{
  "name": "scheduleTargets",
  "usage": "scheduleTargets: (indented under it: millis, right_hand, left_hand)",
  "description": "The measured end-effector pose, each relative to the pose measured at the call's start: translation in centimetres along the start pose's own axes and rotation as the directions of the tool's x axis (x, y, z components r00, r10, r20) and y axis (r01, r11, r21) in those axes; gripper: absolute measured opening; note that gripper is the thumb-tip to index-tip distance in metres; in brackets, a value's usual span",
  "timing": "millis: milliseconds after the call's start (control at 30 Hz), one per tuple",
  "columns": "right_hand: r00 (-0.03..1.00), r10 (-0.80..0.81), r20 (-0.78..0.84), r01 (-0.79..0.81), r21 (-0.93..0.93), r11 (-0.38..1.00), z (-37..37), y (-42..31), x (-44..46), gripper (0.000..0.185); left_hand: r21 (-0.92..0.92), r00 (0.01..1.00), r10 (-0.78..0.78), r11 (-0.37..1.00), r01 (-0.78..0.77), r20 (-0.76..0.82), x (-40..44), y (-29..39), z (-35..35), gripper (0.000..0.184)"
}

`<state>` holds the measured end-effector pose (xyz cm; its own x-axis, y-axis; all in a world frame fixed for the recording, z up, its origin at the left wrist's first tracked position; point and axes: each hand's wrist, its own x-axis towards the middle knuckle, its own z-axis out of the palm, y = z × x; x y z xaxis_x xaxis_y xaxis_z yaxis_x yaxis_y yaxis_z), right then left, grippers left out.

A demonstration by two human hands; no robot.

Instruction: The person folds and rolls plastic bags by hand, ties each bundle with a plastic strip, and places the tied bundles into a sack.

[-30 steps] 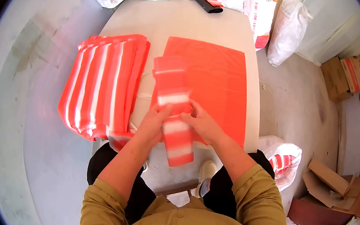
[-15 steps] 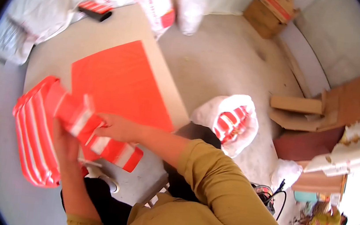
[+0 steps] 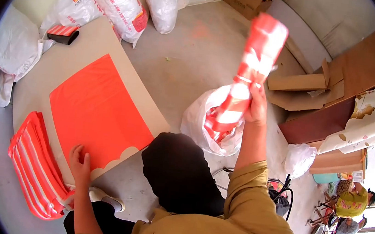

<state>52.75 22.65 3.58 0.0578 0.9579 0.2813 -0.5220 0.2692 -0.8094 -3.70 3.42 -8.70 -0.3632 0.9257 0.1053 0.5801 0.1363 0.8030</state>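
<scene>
My right hand (image 3: 257, 107) grips a long rolled bundle of red-and-white striped material (image 3: 262, 47), cinched in at its middle. It hangs over the mouth of a white sack (image 3: 193, 117), which has similar striped pieces inside. The bundle's lower end overlaps the sack opening; whether they touch I cannot tell. My left hand (image 3: 81, 166) is empty, fingers apart and slightly bent, at the near edge of a flat red sheet (image 3: 100, 107). That sheet lies on a tan board (image 3: 129, 80). A folded stack of red-and-white striped material (image 3: 36, 169) is left of my left hand.
Several stuffed white sacks (image 3: 116, 9) stand behind the board. A small striped-and-black roll (image 3: 63, 33) lies on its far corner. To the right are an opened cardboard box (image 3: 297, 83), a white plastic bag (image 3: 299, 160) and black cables (image 3: 288, 188). Another person (image 3: 351, 202) is far right.
My right hand has carried the striped bundle from the left, beside the stack, over to the white sack. My left hand has let go of it and now rests by the red sheet.
</scene>
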Motion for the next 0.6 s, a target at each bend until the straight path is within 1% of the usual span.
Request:
scheduleTargets:
  millis: [33, 67, 100, 133, 167, 200, 233, 267, 333, 433, 467, 533, 600]
  right_hand:
    - [0.998, 0.058, -0.036, -0.056, 0.05, 0.997, -3.4, 1.5, -0.8, 0.05]
    - [0.983, 0.177, -0.038, -0.162, 0.255, 0.953, -8.6, 4.7, -2.1, 0.048]
    - [0.932, 0.247, -0.267, -0.194, 0.209, 0.959, -10.5, 7.5, -3.6, 0.045]
    - [0.825, 0.301, -0.479, -0.243, 0.181, 0.953, -12.3, 10.3, -5.1, 0.043]
    - [0.649, 0.417, -0.637, -0.283, 0.306, 0.909, -16.5, 15.2, -7.2, 0.042]
    - [0.554, 0.408, -0.726, -0.331, 0.258, 0.908, -16.0, 16.8, -9.0, 0.044]
    - [0.673, 0.429, -0.602, -0.333, 0.271, 0.903, -18.8, 19.2, -11.3, 0.046]
    - [0.562, 0.447, -0.696, -0.448, 0.198, 0.872, -19.6, 20.6, -12.6, 0.048]
    - [0.621, 0.383, -0.684, -0.397, 0.147, 0.906, -19.7, 21.9, -13.7, 0.052]
    - [0.609, 0.244, -0.755, -0.47, -0.095, 0.878, -19.6, 22.3, -13.5, 0.053]
    - [0.634, 0.213, -0.743, -0.489, -0.172, 0.855, -19.5, 22.2, -13.3, 0.056]
    - [0.686, 0.159, -0.71, -0.515, -0.32, 0.795, -19.1, 21.6, -12.3, 0.063]
    - [0.641, 0.237, -0.73, -0.681, -0.399, 0.614, -20.1, 22.4, -12.0, 0.071]
  left_hand:
    - [0.133, 0.998, 0.056, 0.99, -0.056, 0.0, -0.5, 1.6, 0.4, 0.034]
    - [0.263, 0.993, 0.114, 0.958, -0.112, 0.009, -0.8, 3.0, 0.8, 0.033]
    - [0.289, 0.994, 0.11, 0.952, -0.102, -0.015, -1.1, 3.6, 1.2, 0.031]
    - [0.279, 0.994, 0.107, 0.955, -0.097, -0.018, -1.1, 3.4, 1.2, 0.03]
    - [0.27, 0.994, 0.103, 0.958, -0.093, -0.023, -1.1, 3.1, 1.0, 0.029]
    - [0.26, 0.995, 0.098, 0.962, -0.087, -0.031, -1.1, 2.9, 1.1, 0.029]
    - [0.246, 0.994, 0.098, 0.965, -0.085, -0.04, -1.1, 3.0, 1.1, 0.026]
    - [0.236, 0.994, 0.095, 0.968, -0.082, -0.047, -1.1, 3.0, 1.2, 0.025]
    - [0.215, 0.994, 0.091, 0.974, -0.076, -0.061, -1.2, 2.9, 1.2, 0.023]
    - [0.2, 0.995, 0.062, 0.979, -0.044, -0.082, -1.2, 3.2, 1.4, 0.02]
    - [0.21, 0.994, 0.074, 0.976, -0.055, -0.085, -1.3, 3.0, 1.5, 0.02]
    - [0.231, 0.991, 0.098, 0.97, -0.075, -0.092, -1.2, 2.6, 1.5, 0.02]
    - [0.231, 0.991, 0.101, 0.97, -0.077, -0.09, -1.3, 2.6, 1.5, 0.02]
